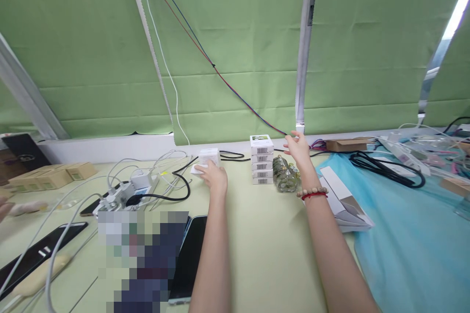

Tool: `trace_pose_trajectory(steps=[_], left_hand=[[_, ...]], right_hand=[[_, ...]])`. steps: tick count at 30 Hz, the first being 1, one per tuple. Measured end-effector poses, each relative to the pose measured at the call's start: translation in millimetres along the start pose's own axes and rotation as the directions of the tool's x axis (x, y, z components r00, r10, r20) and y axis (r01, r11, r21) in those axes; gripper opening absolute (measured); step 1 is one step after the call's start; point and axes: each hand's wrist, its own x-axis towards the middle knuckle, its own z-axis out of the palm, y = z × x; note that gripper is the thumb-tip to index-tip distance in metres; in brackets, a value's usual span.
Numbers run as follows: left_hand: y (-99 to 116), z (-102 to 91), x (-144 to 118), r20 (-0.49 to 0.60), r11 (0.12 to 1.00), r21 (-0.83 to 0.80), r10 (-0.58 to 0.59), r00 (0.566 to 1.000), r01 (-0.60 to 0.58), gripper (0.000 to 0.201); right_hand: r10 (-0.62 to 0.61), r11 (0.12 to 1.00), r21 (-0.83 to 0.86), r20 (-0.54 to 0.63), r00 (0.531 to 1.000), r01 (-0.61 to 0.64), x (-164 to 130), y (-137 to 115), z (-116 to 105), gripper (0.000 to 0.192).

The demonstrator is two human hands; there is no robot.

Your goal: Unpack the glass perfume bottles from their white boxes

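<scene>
Pretty bright, even light overall, soft enough that the arms barely throw any shadow on the tabletop (264, 234). The strongest light comes through a window gap (457, 12) at the top right, which is blown out to pure white. Wide-angle lens for sure: the frame posts lean and bow toward the edges. A pixelated block (143, 259) covers part of the lower left. The far-right clutter looks a bit soft.
</scene>
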Motion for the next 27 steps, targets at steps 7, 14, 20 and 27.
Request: trace_pose_trajectory(steps=[7,14,20,27], left_hand=[[1.4,-6.2,-5.9,0.072,1.0,-0.009,-0.004,0.997,0.005,0.046],[1.7,-4.3,-4.4,0.087,0.998,-0.058,0.028,0.996,-0.023,0.04],[2.3,-7.0,-6.0,0.081,0.997,-0.057,0.055,0.995,-0.051,0.031],[2.6,-10.5,-7.2,0.086,0.998,0.018,0.065,0.994,-0.067,0.027]], right_hand=[[0.002,1.0,0.008,-0.003,1.0,-0.002,1.3,1.1,-0.7,0.046],[-0.004,1.0,0.015,0.005,1.0,0.004,0.4,0.1,-1.7,0.041],[-0.014,1.0,0.021,0.011,1.0,0.014,-0.8,-1.4,-2.8,0.037],[-0.017,0.999,0.037,0.018,1.0,0.017,2.7,1.9,-2.3,0.033]])
